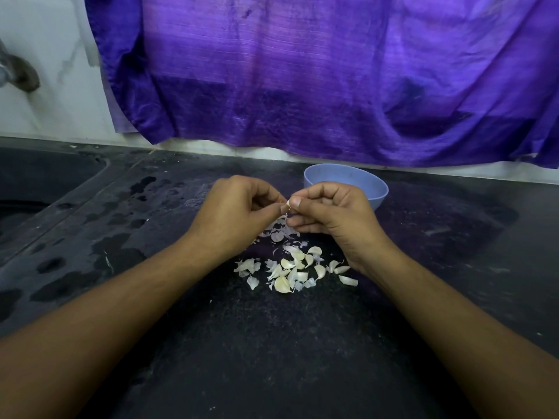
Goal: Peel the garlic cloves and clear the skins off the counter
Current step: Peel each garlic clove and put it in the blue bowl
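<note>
My left hand (234, 211) and my right hand (329, 217) meet above the dark counter (272, 343), both pinching one small garlic clove (288, 203) between thumbs and fingertips. Only a sliver of that clove shows. Below the hands lies a pile of several garlic cloves (290, 270) mixed with thin white skins. More loose skins (279, 232) are scattered just under my fingers.
A light blue bowl (367, 184) stands behind my right hand, near the wall. A sink basin (36, 189) is sunk into the counter at far left, with wet patches (106, 252) beside it. A purple cloth (302, 71) hangs over the back wall.
</note>
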Demonstrator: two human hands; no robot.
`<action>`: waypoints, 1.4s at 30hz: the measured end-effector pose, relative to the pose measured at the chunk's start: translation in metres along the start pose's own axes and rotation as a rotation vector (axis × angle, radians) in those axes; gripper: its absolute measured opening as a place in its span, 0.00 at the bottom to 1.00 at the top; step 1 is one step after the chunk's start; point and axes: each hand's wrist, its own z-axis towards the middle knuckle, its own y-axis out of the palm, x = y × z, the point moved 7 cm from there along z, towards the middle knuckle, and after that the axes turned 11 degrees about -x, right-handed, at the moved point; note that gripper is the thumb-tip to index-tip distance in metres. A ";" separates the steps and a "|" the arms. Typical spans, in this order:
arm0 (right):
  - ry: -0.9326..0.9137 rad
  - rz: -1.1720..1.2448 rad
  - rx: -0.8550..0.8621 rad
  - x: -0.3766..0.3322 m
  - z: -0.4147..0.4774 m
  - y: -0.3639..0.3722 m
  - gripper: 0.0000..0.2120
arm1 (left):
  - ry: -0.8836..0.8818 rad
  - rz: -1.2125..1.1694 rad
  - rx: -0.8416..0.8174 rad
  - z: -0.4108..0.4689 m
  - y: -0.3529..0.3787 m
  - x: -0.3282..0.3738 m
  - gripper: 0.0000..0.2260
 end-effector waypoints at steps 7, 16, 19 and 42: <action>0.013 -0.041 0.001 0.001 0.000 0.002 0.06 | -0.031 0.082 0.022 -0.003 0.000 0.005 0.05; 0.033 0.035 -0.051 0.002 0.001 0.005 0.06 | -0.148 -0.071 0.017 -0.001 -0.003 -0.006 0.07; 0.054 0.093 -0.094 0.001 0.000 0.007 0.06 | -0.190 -0.120 0.033 0.000 -0.007 -0.018 0.09; 0.011 0.042 -0.061 0.000 0.001 0.001 0.04 | -0.013 -0.156 -0.062 0.003 0.001 -0.008 0.02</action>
